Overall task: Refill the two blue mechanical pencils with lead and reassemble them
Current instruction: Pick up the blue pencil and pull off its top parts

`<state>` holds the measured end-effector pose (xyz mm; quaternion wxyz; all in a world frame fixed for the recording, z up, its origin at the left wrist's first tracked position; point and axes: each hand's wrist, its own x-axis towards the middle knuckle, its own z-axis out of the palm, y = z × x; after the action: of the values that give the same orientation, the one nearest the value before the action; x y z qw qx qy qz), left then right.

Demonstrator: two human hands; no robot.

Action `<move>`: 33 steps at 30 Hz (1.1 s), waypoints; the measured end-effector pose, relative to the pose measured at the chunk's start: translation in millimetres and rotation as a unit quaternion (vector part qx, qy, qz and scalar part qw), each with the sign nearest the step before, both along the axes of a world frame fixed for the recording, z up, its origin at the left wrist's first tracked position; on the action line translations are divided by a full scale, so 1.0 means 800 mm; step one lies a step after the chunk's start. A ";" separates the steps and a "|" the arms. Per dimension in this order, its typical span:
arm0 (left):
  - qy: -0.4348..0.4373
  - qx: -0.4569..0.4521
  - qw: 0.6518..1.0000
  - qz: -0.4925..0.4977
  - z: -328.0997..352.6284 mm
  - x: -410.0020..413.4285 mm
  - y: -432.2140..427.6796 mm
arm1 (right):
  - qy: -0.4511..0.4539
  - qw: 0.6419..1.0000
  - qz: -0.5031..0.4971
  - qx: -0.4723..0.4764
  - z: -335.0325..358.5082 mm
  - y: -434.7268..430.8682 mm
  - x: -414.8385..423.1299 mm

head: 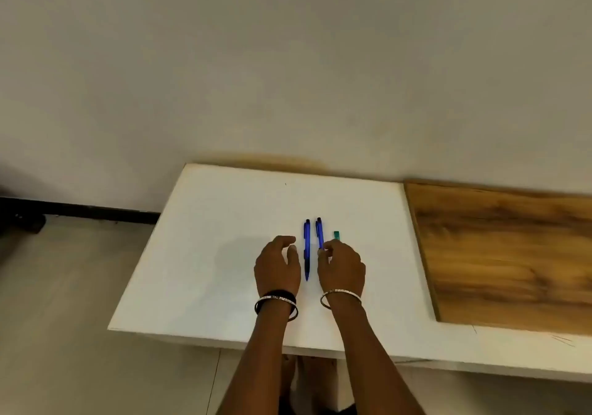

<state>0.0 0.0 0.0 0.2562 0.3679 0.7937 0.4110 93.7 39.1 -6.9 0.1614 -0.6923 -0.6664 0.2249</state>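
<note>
Left hand (277,264): fingers loosely curled, holding nothing, just to the left of the left pencil (307,249). I can't tell whether the hand touches it.

Right hand (342,265): fingertips curl onto the lower barrel of the right pencil (319,232) in what looks like a pinch. The tip end is hidden under my fingers.

Both pencils lie flat and parallel on the white table (208,254), caps pointing away from me. The left pencil is in the gap between my hands. A small teal case (336,235), probably the leads, sits just beyond my right knuckles and is partly hidden.

Risks as I judge them:
- The pencils lie close together. Lifting the right pencil at an angle could knock the left one and set it rolling toward my left hand or the near edge.
- My right knuckles are crowding the teal case, so a careless lift could flick it away.
- A pinch this low on the barrel leaves the cap end swinging, and the grip may slip.
- Once the pencils are opened, a small cap could roll off and loose leads could snap if squeezed.
</note>
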 end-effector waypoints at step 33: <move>-0.222 0.116 0.968 -0.005 -0.010 0.012 0.072 | 0.383 0.917 0.034 -0.102 0.016 0.053 0.023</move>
<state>9.9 57.6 -7.9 0.3835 0.2986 0.6623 0.5701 112.3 81.6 5.7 0.3254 -0.5427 -0.5504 0.5447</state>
